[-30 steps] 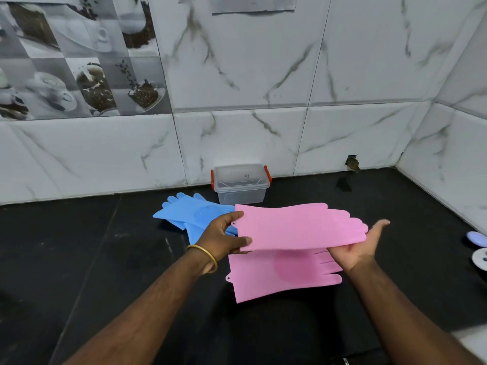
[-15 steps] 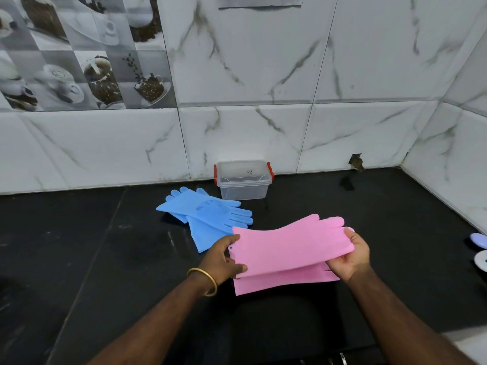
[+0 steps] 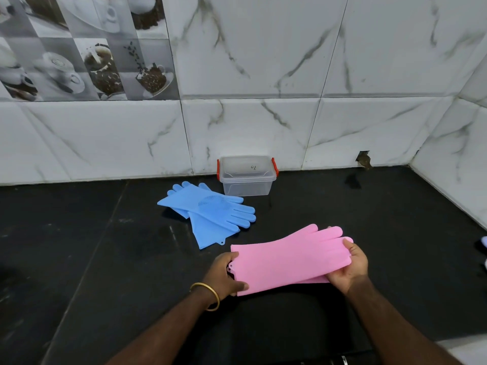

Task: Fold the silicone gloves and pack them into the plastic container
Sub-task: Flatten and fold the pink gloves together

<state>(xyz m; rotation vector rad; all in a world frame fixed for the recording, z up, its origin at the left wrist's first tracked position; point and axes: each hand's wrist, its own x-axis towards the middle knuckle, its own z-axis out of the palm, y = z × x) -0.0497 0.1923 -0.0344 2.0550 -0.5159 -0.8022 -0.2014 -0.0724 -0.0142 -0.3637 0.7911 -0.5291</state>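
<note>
Marbled white tiles back a glossy black table, with a patch of coffee-cup picture tiles up at the left. Left of centre, the blue gloves lie flat, one crossed over the other, the upper one showing a round pad of fine bristles on its palm. Just beside their fingertips, against the wall, stands the plastic container: clear, boxy, lid off, with red clips at both ends and nothing inside that I can see.

Nearer me, my left hand pinches the cuff end of the pink gloves, and my right hand grips the finger end. They are stacked one on the other and seem to hang just above the table, the lower one peeking out along the near edge.

To fold well, I think I should first square the two cuffs, then lay the stack down and bring the fingers over to the cuff in one crease. Silicone is thick, rubbery and springy, so it will want to reopen; I should keep pressure on the fold until it goes into the container.
</note>
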